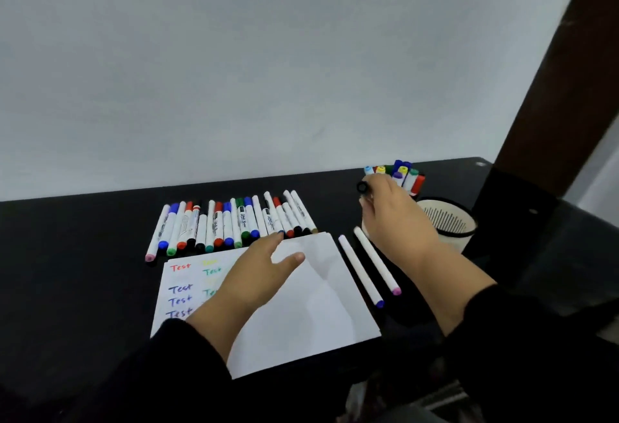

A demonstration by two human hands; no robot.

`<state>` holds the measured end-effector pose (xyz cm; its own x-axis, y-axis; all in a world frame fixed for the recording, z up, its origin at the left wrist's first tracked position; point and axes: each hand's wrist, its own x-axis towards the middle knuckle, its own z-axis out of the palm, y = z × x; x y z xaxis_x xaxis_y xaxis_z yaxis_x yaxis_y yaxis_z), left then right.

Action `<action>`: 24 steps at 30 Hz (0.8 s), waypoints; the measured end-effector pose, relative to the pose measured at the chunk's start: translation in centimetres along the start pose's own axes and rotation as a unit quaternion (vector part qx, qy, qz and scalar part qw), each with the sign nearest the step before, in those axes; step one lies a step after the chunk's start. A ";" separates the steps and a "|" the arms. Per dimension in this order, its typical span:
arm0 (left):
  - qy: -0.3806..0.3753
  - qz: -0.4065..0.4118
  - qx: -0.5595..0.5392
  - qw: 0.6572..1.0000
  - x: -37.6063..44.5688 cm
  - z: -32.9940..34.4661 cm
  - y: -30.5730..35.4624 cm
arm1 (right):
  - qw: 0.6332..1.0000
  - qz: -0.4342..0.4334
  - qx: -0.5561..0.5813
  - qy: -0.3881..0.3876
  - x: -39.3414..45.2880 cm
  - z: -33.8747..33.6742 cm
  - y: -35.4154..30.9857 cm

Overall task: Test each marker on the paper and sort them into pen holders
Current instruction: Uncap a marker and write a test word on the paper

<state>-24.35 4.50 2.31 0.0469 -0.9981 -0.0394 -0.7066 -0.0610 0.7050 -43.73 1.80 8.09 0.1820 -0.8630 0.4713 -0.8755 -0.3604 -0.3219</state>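
Soft, even, rather dim light leaves faint shadows on the white sheet of paper (pixel 301 305), while wide-angle distortion bends the matte black tabletop (pixel 83 238) edge and details look slightly blurred.

White paper (pixel 301 305) marked "Test" lies at the tabletop's near edge; capped markers (pixel 231 225) lie in a row behind it, two pen holders (pixel 449 221) stand at the right edge.

Bare table (pixel 83 288) lies open left of the paper (pixel 301 305). Behind the paper a marker row (pixel 231 221) blocks passage; right of it two loose markers (pixel 368 268) and the holders (pixel 449 221) crowd the way.
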 end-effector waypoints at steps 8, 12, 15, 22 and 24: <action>-0.056 0.019 0.165 0.985 4.7 3.6 -0.9 | 0.991 0.123 0.042 0.039 1.2 -1.9 3.0; -0.080 0.014 0.203 0.976 5.3 4.3 -2.0 | 0.987 0.153 0.038 0.014 2.3 -1.7 4.2; -0.063 0.019 0.205 0.977 5.3 4.6 -2.6 | 0.986 0.161 0.035 -0.014 3.1 -1.5 4.9; -0.022 0.039 0.195 0.980 5.3 5.0 -3.2 | 0.978 0.194 0.060 -0.042 5.3 -0.8 6.8; -0.020 0.041 0.193 0.980 5.3 5.0 -3.2 | 0.976 0.202 0.067 -0.047 5.9 -0.7 7.4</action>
<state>-25.43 -0.61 -3.69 -0.0431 -0.9987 -0.0278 -0.9220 0.0290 0.3861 -49.42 -5.70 9.02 -0.1207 -0.9705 0.2087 -0.8187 -0.0216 -0.5738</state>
